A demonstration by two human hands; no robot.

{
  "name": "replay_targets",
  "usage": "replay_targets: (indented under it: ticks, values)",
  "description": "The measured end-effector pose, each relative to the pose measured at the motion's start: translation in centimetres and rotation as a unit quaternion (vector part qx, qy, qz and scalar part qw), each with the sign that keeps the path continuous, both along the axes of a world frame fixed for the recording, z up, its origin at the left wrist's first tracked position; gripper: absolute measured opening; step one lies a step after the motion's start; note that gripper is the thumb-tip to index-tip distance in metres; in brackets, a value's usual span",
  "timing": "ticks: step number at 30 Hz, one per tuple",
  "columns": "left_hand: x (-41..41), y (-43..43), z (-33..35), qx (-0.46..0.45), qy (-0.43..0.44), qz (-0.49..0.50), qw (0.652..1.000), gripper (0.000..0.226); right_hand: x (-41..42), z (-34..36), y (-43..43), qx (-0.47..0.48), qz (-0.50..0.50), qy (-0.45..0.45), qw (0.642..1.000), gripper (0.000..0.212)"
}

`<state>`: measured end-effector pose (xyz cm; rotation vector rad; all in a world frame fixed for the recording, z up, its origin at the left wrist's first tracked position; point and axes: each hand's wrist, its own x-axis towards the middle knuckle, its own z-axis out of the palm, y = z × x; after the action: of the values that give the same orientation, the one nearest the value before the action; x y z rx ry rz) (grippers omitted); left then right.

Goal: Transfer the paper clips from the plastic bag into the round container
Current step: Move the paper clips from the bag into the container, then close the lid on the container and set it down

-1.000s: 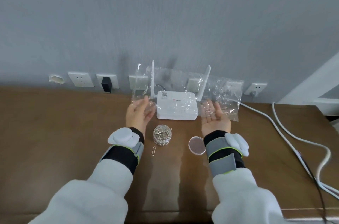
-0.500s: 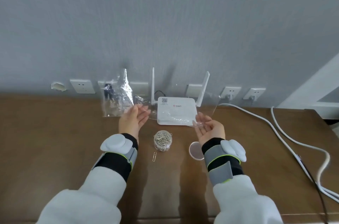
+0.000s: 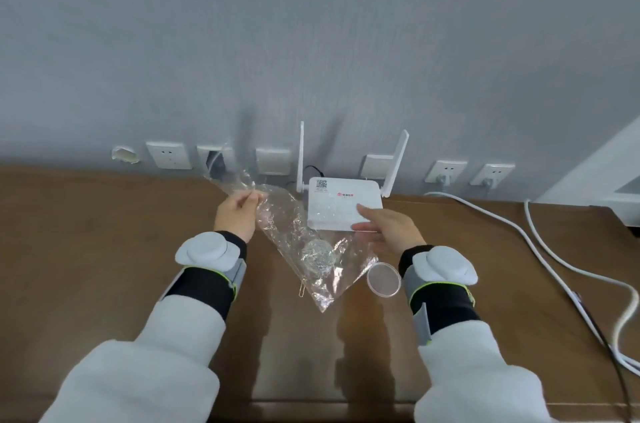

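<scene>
My left hand (image 3: 239,215) pinches the upper corner of the clear plastic bag (image 3: 294,232), which hangs down and to the right over the table. Through the bag I see the round container (image 3: 318,258), filled with silver paper clips. My right hand (image 3: 384,227) hovers open beside the bag's right side, fingers spread, not gripping it. One loose paper clip (image 3: 302,288) lies on the table just left of the bag's lower edge. The container's round clear lid (image 3: 383,281) lies flat by my right wrist.
A white router (image 3: 343,204) with two antennas stands against the wall behind my hands. Wall sockets (image 3: 168,155) line the wall. White cables (image 3: 540,249) run across the brown table (image 3: 104,267) on the right.
The bag, earlier stretched wide between both hands above the router, has been released by my right hand and now dangles from my left hand over the container. Both hands came lower.
</scene>
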<state>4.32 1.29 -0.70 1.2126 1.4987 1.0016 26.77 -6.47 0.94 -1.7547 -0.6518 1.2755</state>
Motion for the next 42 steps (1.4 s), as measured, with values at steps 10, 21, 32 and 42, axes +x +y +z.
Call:
replay_targets:
  ticks: [10,21,32,42]
  values:
    - [-1.5,0.4,2.6,-0.129,-0.097,-0.102,0.982,0.02,-3.0,0.5,0.6,0.004,0.125,-0.115,0.985,0.019]
    - [-6.8,1.2,1.6,-0.066,0.209,-0.132,0.967,0.023,-8.4,-0.6,2.3,0.018,0.14,-0.107,0.984,0.023]
    - [-10.6,1.6,-1.4,-0.187,0.373,-0.067,0.906,0.013,-15.5,-4.8,2.8,-0.064,0.192,-0.179,0.963,0.017]
    - [-10.9,1.2,-2.5,-0.203,0.421,-0.144,0.872,0.019,-15.9,-4.9,1.8,-0.096,0.22,-0.138,0.961,0.019]
